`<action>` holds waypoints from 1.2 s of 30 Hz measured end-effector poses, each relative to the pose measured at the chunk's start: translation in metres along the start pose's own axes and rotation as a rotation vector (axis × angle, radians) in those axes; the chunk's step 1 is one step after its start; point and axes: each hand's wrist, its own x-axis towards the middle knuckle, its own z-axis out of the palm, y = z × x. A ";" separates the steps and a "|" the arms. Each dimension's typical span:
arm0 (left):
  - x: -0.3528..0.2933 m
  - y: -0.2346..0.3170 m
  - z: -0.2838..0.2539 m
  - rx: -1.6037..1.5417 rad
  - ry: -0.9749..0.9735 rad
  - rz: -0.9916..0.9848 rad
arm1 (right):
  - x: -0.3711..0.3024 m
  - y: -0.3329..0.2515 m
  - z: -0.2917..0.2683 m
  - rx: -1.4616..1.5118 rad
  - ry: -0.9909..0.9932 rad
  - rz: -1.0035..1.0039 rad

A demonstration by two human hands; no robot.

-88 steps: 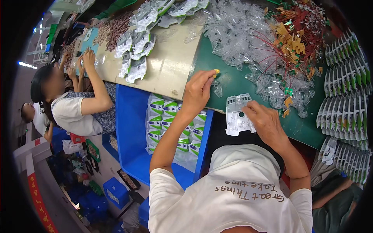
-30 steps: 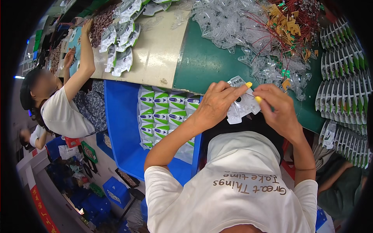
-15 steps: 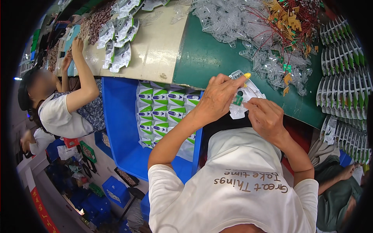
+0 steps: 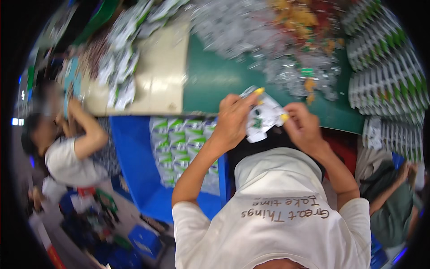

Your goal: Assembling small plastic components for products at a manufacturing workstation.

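My left hand grips a white plastic housing by its left side, just off the near edge of the green worktop. A small green circuit board lies on the face of the housing, close to the left fingers. At the housing's right edge is my right hand, its fingers curled together. What they pinch, if anything, is too blurred to make out. Yellow covers show on a fingertip of each hand.
Beyond my hands, a heap of clear plastic parts covers part of the green worktop. Stacked white-and-green housings stand at right. A blue bin with packed housings sits left of me. Co-workers are at both sides.
My view has shifted and blurred. The right fingers have moved off the circuit board to the housing's right edge, and a yellow fingertip now shows there. The left hand still holds the housing.
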 end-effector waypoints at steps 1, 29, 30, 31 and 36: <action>-0.002 -0.001 -0.001 0.023 -0.003 -0.034 | 0.001 0.000 0.005 -0.056 -0.017 -0.052; 0.038 -0.024 0.015 0.049 0.131 -0.120 | -0.117 -0.058 -0.467 -0.137 0.988 0.122; 0.038 -0.024 0.015 0.051 0.119 -0.120 | -0.118 -0.055 -0.468 -0.167 0.986 0.127; 0.037 -0.024 0.015 0.049 0.119 -0.118 | -0.117 -0.053 -0.468 -0.147 0.988 0.128; 0.040 -0.017 0.018 0.068 0.112 -0.117 | -0.121 -0.039 -0.470 -0.075 1.005 0.162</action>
